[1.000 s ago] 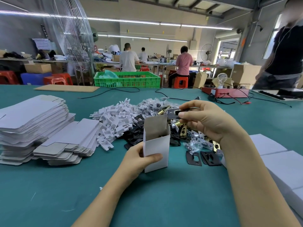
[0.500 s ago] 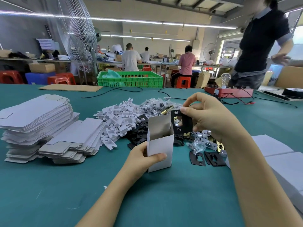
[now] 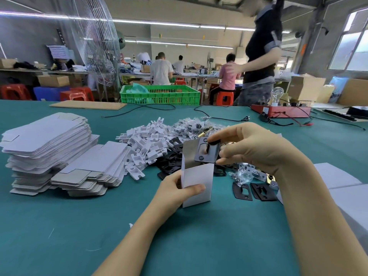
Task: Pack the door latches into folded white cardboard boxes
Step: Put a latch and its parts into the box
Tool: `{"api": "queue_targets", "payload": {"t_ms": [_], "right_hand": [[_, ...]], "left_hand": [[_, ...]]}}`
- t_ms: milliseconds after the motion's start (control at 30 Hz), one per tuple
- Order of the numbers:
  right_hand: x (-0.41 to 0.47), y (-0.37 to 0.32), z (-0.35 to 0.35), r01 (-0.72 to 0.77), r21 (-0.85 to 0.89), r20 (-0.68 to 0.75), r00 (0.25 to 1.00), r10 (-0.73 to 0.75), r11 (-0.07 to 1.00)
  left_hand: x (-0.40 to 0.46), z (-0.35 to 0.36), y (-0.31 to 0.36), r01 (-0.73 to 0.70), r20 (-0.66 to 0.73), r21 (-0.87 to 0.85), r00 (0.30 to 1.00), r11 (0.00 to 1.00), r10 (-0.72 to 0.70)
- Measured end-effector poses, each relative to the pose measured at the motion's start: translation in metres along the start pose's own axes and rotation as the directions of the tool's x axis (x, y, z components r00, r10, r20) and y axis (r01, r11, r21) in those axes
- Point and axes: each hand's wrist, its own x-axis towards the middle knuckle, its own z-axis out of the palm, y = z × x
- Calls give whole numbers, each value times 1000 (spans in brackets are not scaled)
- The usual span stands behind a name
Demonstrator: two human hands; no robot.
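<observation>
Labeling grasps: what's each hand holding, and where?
Left hand grips the white box by its lower side walls; right hand pinches the black plate at its right edge.

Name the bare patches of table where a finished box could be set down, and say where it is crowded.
Free: the green table nearest the camera, below the flat stacks and left of the left hand; also the strip between the forearms. Crowded: behind the box, among white inserts and black plates.

I sat at a green table [image 3: 59,226] in a workshop. Strip lights [image 3: 159,22] ran below the ceiling, a window [image 3: 350,46] glowed on my right, and red stools [image 3: 76,93] stood by far benches.
</observation>
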Motion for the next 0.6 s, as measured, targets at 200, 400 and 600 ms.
{"api": "queue_targets", "payload": {"t_ms": [200,400,600], "right_hand": [[4,2,6,59,-186,-39,997,-67,981],[8,7,8,168,-388,-118,966,-230,906],[14,12,14,248,-361,-180,927,-328,899]], "left_hand": [[0,1,1,11,-2,-6,1000,1000,-11],[0,0,0,-1,6,1,1000,1000,1],[0,1,0,-15,17,-25,1000,1000,16]]}}
